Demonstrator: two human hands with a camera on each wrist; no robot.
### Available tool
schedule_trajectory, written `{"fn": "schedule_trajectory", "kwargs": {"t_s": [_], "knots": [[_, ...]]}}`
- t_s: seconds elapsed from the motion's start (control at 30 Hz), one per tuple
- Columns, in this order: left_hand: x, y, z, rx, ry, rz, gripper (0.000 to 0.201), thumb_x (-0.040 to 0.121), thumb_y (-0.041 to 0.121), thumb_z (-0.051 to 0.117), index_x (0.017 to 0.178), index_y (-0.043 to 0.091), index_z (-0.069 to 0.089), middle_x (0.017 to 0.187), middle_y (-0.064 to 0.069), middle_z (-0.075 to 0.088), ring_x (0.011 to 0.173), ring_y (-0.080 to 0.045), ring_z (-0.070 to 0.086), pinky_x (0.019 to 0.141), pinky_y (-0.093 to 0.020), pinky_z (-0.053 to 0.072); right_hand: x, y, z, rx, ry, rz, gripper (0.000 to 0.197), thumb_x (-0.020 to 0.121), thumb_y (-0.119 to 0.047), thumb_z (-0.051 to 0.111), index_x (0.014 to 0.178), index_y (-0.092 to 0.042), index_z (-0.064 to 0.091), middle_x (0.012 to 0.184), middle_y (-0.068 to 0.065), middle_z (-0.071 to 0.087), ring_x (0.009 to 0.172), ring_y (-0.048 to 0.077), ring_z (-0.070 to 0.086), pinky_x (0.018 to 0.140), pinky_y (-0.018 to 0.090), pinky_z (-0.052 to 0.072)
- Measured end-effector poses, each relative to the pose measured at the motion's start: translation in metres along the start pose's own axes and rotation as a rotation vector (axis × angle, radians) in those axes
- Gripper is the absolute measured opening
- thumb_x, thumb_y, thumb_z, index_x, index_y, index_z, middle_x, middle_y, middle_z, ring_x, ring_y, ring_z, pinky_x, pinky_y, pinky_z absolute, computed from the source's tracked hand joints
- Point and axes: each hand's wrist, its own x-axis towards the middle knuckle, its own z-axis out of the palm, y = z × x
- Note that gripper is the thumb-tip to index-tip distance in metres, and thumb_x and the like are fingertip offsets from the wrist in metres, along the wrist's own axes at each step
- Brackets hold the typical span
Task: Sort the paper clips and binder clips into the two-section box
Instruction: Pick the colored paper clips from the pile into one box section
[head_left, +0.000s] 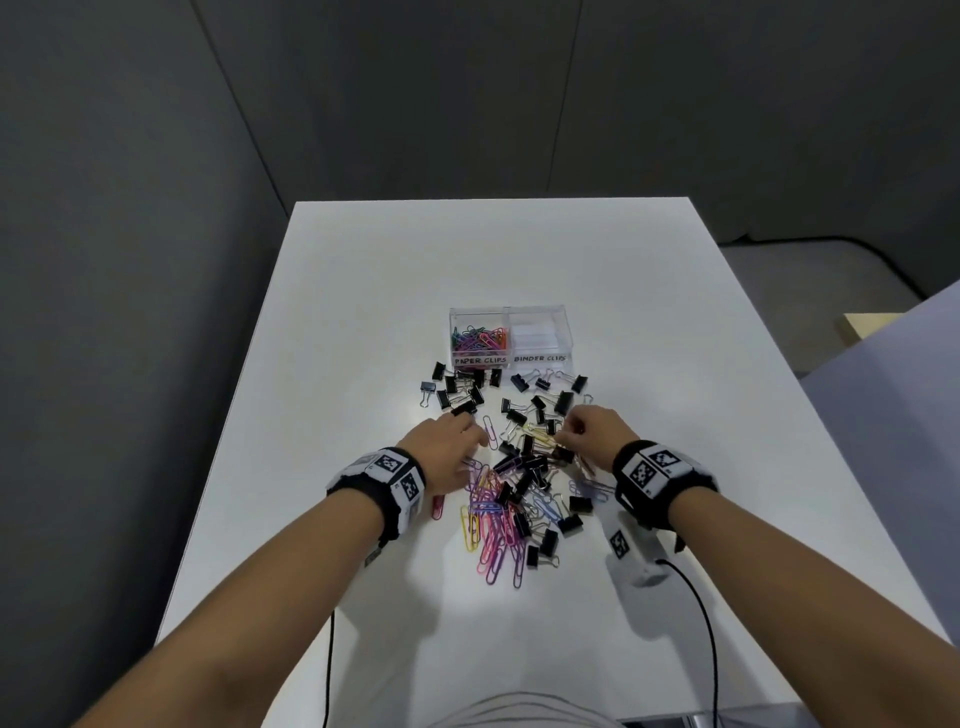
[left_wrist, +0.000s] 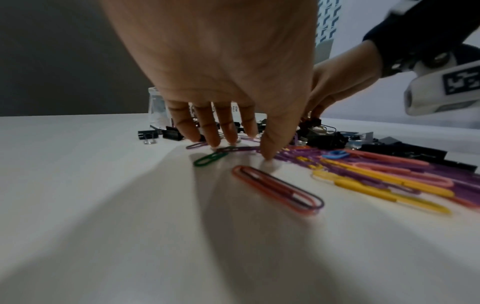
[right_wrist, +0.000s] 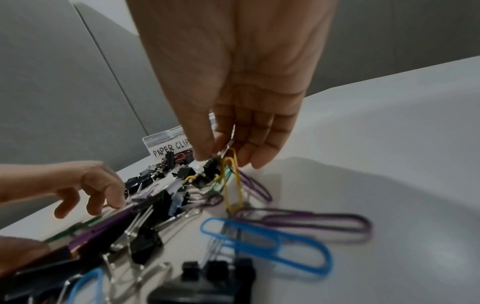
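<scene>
A clear two-section box (head_left: 540, 318) stands mid-table; its left section, labelled PAPER CLIPS, holds coloured paper clips (head_left: 478, 338), and the right section, labelled BINDER CLIPS, looks empty. In front of it lies a mixed pile of black binder clips (head_left: 524, 467) and coloured paper clips (head_left: 488, 525). My left hand (left_wrist: 233, 144) is spread at the pile's left edge, fingertips pressing on purple paper clips (left_wrist: 241, 148). My right hand (right_wrist: 223, 158) pinches the top of a yellow paper clip (right_wrist: 232, 185) whose lower end hangs in the pile, next to a black binder clip (right_wrist: 210, 167).
A white table (head_left: 363, 312) is bounded by grey partition walls behind and to the left. More binder clips (head_left: 457, 389) lie scattered just before the box. Black cables (head_left: 701, 613) run from the wrist cameras over the table's near edge. A pale surface (head_left: 893, 395) stands at the right.
</scene>
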Motion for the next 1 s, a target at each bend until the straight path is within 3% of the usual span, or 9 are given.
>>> {"fn": "schedule_trajectory", "kwargs": {"t_s": [0.07, 0.17, 0.27, 0.37, 0.47, 0.63, 0.73, 0.83, 1.0], "knots": [[0.004, 0.004, 0.000, -0.009, -0.020, 0.023, 0.043, 0.090, 0.025, 0.054, 0.131, 0.017, 0.045, 0.133, -0.004, 0.044, 0.120, -0.023, 0.046, 0.094, -0.033, 0.042, 0.003, 0.000, 0.001, 0.010, 0.042, -0.008, 0.022, 0.088, -0.015, 0.061, 0.072, -0.017, 0.046, 0.073, -0.003, 0.051, 0.079, 0.019, 0.050, 0.054, 0.015, 0.033], [0.009, 0.007, 0.001, -0.035, -0.033, 0.004, 0.029, 0.095, 0.019, 0.048, 0.123, 0.012, 0.053, 0.127, -0.008, 0.052, 0.117, -0.026, 0.050, 0.093, -0.035, 0.044, 0.004, -0.003, -0.002, 0.080, 0.071, -0.029, 0.013, 0.086, -0.010, 0.062, 0.093, -0.011, 0.050, 0.081, 0.001, 0.052, 0.079, 0.020, 0.050, 0.057, 0.022, 0.036], [0.013, 0.009, 0.000, -0.111, -0.066, -0.045, 0.023, 0.095, 0.013, 0.046, 0.114, 0.009, 0.057, 0.120, -0.011, 0.057, 0.112, -0.027, 0.054, 0.092, -0.036, 0.045, 0.007, -0.007, -0.007, 0.142, 0.083, -0.049, 0.026, 0.086, -0.009, 0.061, 0.111, -0.006, 0.056, 0.089, 0.004, 0.058, 0.085, 0.020, 0.053, 0.072, 0.025, 0.042], [0.015, 0.007, -0.003, -0.186, -0.098, -0.072, 0.023, 0.095, 0.013, 0.047, 0.114, 0.008, 0.058, 0.120, -0.011, 0.058, 0.110, -0.026, 0.056, 0.093, -0.034, 0.045, 0.010, -0.009, -0.011, 0.199, 0.099, -0.088, 0.018, 0.088, -0.011, 0.059, 0.103, -0.003, 0.067, 0.100, 0.012, 0.065, 0.089, 0.018, 0.056, 0.085, 0.029, 0.046], [0.014, 0.003, -0.007, -0.175, -0.082, -0.031, 0.024, 0.096, 0.016, 0.045, 0.111, 0.006, 0.060, 0.118, -0.011, 0.056, 0.106, -0.026, 0.056, 0.089, -0.033, 0.045, 0.010, -0.014, -0.016, 0.307, 0.089, -0.087, 0.014, 0.092, -0.011, 0.052, 0.093, -0.004, 0.065, 0.086, 0.010, 0.061, 0.080, 0.021, 0.057, 0.081, 0.035, 0.051], [0.010, -0.003, -0.022, -0.269, 0.002, -0.034, 0.017, 0.093, 0.003, 0.037, 0.097, 0.009, 0.053, 0.096, -0.009, 0.055, 0.081, -0.018, 0.046, 0.074, -0.030, 0.041, 0.012, -0.017, -0.020, 0.477, 0.133, -0.030, 0.020, 0.092, 0.002, 0.038, 0.087, -0.008, 0.054, 0.088, 0.014, 0.062, 0.079, 0.025, 0.059, 0.074, 0.031, 0.052], [0.010, -0.009, -0.025, -0.291, 0.004, -0.079, 0.022, 0.089, -0.003, 0.034, 0.094, 0.015, 0.045, 0.090, -0.002, 0.045, 0.081, -0.017, 0.040, 0.068, -0.024, 0.031, 0.012, -0.012, -0.024, 0.219, 0.107, 0.027, 0.019, 0.092, -0.004, 0.036, 0.105, -0.009, 0.049, 0.090, 0.013, 0.061, 0.078, 0.027, 0.058, 0.072, 0.034, 0.047], [0.010, -0.012, -0.024, -0.296, -0.024, -0.130, 0.023, 0.090, 0.000, 0.035, 0.103, 0.011, 0.049, 0.099, -0.007, 0.050, 0.082, -0.019, 0.042, 0.068, -0.025, 0.032, 0.007, -0.002, -0.024, -0.162, 0.012, 0.058, 0.013, 0.096, -0.023, 0.036, 0.100, -0.011, 0.040, 0.084, 0.008, 0.057, 0.074, 0.025, 0.053, 0.063, 0.033, 0.040], [0.014, -0.010, -0.024, -0.071, -0.106, -0.021, 0.054, 0.088, 0.014, 0.052, 0.139, 0.020, 0.034, 0.131, -0.006, 0.045, 0.112, -0.023, 0.052, 0.078, -0.029, 0.044, 0.000, 0.012, -0.018, -0.283, -0.193, 0.083, 0.048, 0.086, -0.047, 0.058, 0.113, -0.011, 0.041, 0.096, 0.003, 0.054, 0.083, 0.019, 0.052, 0.074, 0.031, 0.044]]}}
